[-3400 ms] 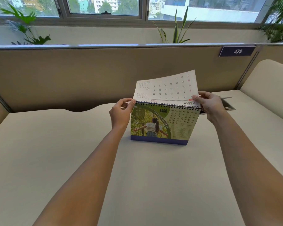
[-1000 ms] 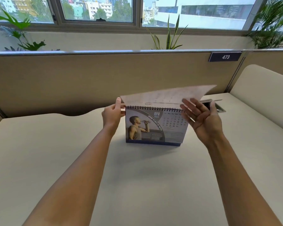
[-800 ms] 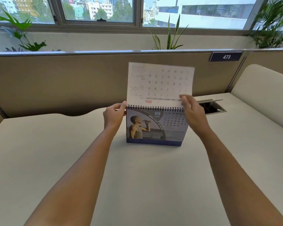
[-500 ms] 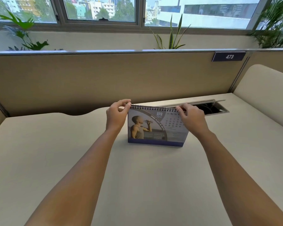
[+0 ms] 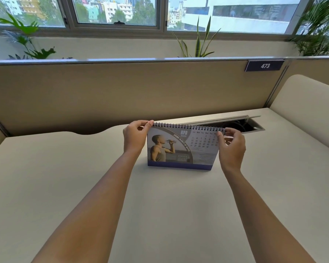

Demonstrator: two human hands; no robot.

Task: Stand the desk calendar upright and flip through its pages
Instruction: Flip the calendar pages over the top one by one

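Upright on a cream desk (image 5: 65, 186), a spiral-bound desk calendar (image 5: 180, 149) stands tent-style near the far middle of the surface, its printed face turned toward the camera wearer and leaning slightly back. Its long axis runs left to right, roughly parallel to the tan partition (image 5: 122, 92) behind it, with the right end set a little farther forward in the frame than the left. The wire binding (image 5: 188, 127) forms the top edge; a dark blue band marks the base resting on the desk. The page on show reads "APR 2026" and "DRINK PLENTY OF WATER", with a picture of a person drinking from a bottle on the left and a date grid on the right.

Both bare arms reach in from the lower edge. The left hand (image 5: 134, 137) pinches the upper left corner of the calendar at the binding, thumb in front and fingers curled behind. The right hand (image 5: 231, 145) is at the upper right corner, fingertips (image 5: 221, 132) closed on the top edge by the coil and covering part of the date grid.

Just behind the calendar's right end, a cable hatch (image 5: 243, 124) is set into the desk with its lid raised. A plaque (image 5: 264, 65) reading "473" hangs on the partition, and potted plants (image 5: 198, 40) line the window sill beyond.
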